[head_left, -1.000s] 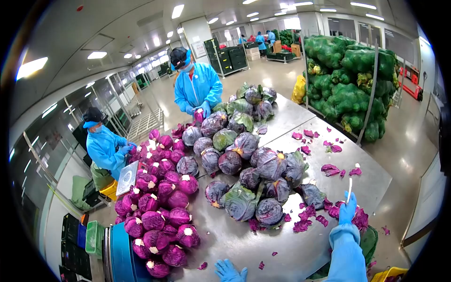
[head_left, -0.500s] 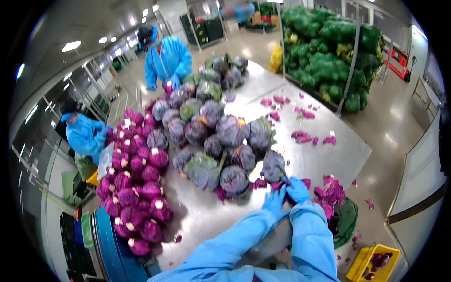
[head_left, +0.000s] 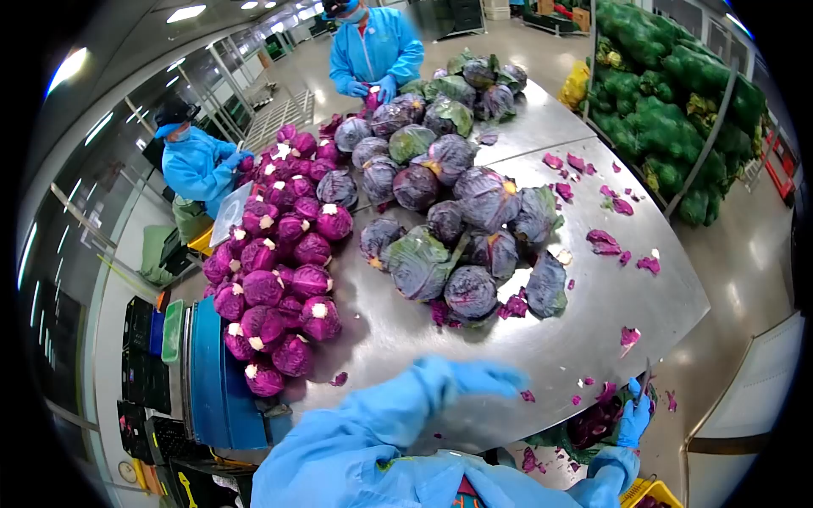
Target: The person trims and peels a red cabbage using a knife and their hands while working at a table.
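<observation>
My left hand (head_left: 489, 378) is stretched out over the near part of the steel table (head_left: 406, 381), blurred, with nothing seen in it. At the table's right edge, my right hand (head_left: 635, 416) is closed on a knife (head_left: 646, 378), its blade pointing up. Below that hand, purple leaf trimmings (head_left: 595, 425) lie in a green net bag (head_left: 550, 436), partly hidden by the table edge. Untrimmed red cabbages (head_left: 471, 292) with dull outer leaves are heaped mid-table. Several trimmed, bright purple cabbages (head_left: 262, 288) with white cut stems are piled on the left.
Loose leaf scraps (head_left: 603, 243) dot the table's right side. Two people in blue gowns, one at the far end (head_left: 377, 51) and one at the left (head_left: 195, 165), handle cabbages. A yellow crate (head_left: 652, 491) stands low right; a rack of green net sacks (head_left: 669, 110) is behind.
My hands have parted: the left moved left across the table, the right moved right past its edge. The leaf pile at the right edge is off the tabletop. The view has shifted.
</observation>
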The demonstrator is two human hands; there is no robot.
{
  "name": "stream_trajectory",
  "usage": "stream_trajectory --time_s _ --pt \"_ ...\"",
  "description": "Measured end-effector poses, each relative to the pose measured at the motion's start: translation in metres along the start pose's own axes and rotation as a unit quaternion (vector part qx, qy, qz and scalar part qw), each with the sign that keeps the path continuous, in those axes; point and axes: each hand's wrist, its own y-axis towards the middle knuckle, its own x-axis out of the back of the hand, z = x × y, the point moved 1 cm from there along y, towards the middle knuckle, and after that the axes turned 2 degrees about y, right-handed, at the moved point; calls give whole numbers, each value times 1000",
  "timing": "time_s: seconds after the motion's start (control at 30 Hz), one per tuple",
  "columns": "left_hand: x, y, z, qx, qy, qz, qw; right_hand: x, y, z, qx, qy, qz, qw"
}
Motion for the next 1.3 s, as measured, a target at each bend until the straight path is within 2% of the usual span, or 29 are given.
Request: stream_trajectory --time_s 0.07,0.1,0.13,0.2,0.23,0.3,0.37,0.4,0.43,0.5,0.53,0.6,0.63,0.67,0.77,0.8,0.87,1.0,1.1,1.2,1.3 --pt "73 -48 12 -103 -161 -218 957 -28 0 15 -42 185 -36 981" --pt "100 -74 -4 -158 -181 -344 908 -50 4 29 -51 225 -51 972" --pt "127 -101 -20 -207 -177 -465 842 -69 12 57 -92 241 -19 966" --pt "184 -141 -27 -176 -179 -654 714 -117 19 96 -133 300 25 944" --pt "222 -151 -13 -210 -152 -685 681 -145 24 108 -134 345 38 928" --pt "283 -147 1 -220 72 -771 593 -192 29 130 -202 356 97 907" --pt "335 -140 13 -111 329 -813 467 -235 29 135 -228 356 161 892" --pt "351 -135 11 -77 388 -809 436 -250 28 132 -224 345 196 890" --pt "353 -134 -11 107 403 -766 490 -262 26 135 -233 348 210 884" --pt "380 -137 -7 338 263 -561 708 -285 20 138 -278 317 219 880" --pt "437 -135 74 295 378 -424 768 -289 17 135 -271 279 217 895" --pt "424 -136 53 180 299 -375 859 -290 15 140 -273 246 205 907" --pt "417 -142 63 107 229 -416 874 -291 17 139 -277 256 191 907" --pt "409 -148 72 28 160 -445 880 -293 17 136 -282 267 178 904" --pt "366 -163 104 -195 -48 -629 751 -293 15 139 -283 262 159 909" --pt "341 -167 97 -264 -109 -635 718 -294 16 138 -284 263 160 908" --pt "320 -172 98 -326 -185 -642 669 -297 18 140 -282 270 157 907" --pt "307 -182 96 -356 -277 -643 619 -292 17 139 -282 259 155 911" --pt "263 -196 84 -361 -311 -639 604 -293 17 140 -285 259 153 910" --pt "184 -190 79 -349 -359 -604 620 -294 17 144 -295 290 152 898" --pt "89 -164 88 -309 -439 -535 652 -292 16 155 -294 291 206 887"
